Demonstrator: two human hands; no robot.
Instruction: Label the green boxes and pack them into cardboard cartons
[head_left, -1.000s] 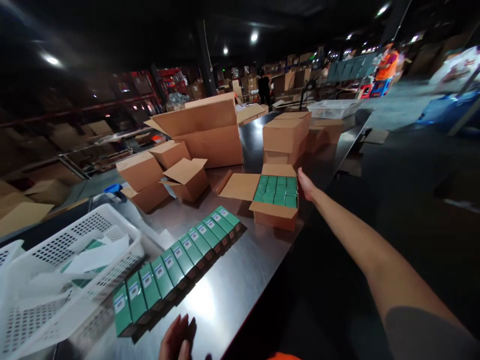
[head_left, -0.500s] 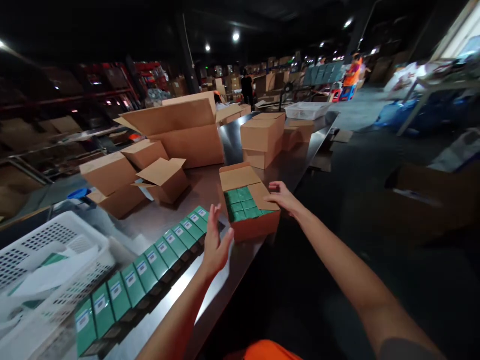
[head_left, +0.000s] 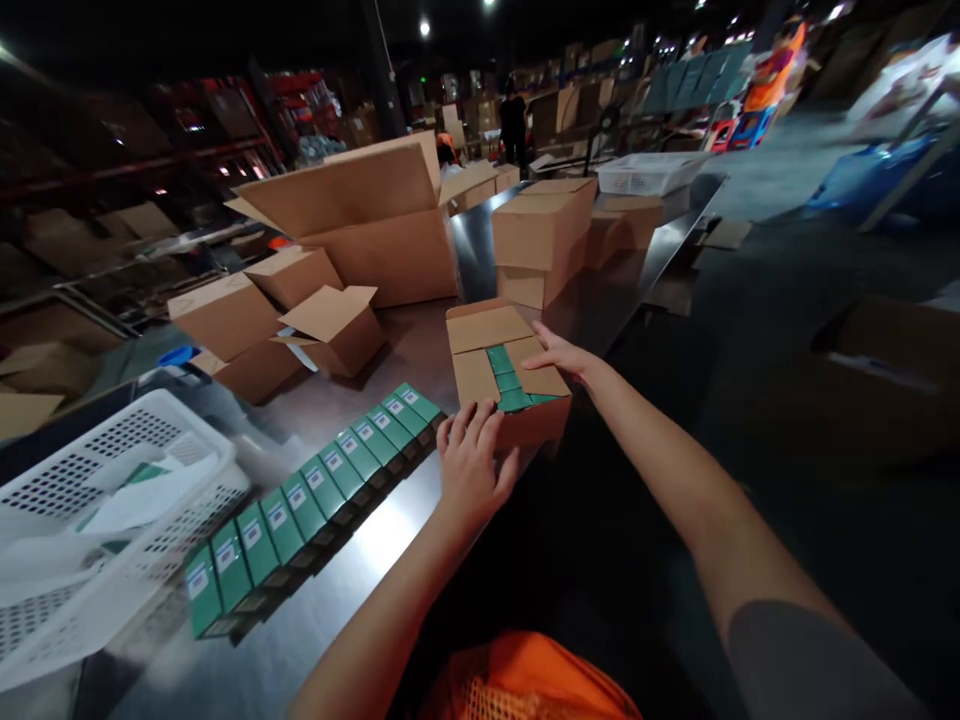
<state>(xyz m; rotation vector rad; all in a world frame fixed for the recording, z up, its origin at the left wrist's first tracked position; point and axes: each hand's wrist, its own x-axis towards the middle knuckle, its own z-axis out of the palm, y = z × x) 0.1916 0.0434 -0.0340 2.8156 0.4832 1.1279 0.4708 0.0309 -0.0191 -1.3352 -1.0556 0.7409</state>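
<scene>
A cardboard box (head_left: 529,425) packed with small green boxes (head_left: 507,378) stands at the table edge in front of me. Its left and right flaps are folded inward, leaving a strip of green showing between them; the far flap also lies over the contents. My right hand (head_left: 561,355), fingers stretched out, rests on the right flap. At the near left corner of the box is my left hand (head_left: 474,455), its fingers spread and reaching the left flap's edge. A row of green boxes (head_left: 315,490) with white labels runs along the table to the left.
On the left sits a white perforated basket (head_left: 180,430) holding plastic and paper. Behind are an open small carton (head_left: 337,330), a large open carton (head_left: 382,255) and stacked cartons (head_left: 536,235) on the metal table (head_left: 405,370). Farther off, people stand among shelves and boxes.
The box's left flap has been folded in over the green boxes. My left hand has turned palm down and moved against the box's near left corner. The view has tilted down.
</scene>
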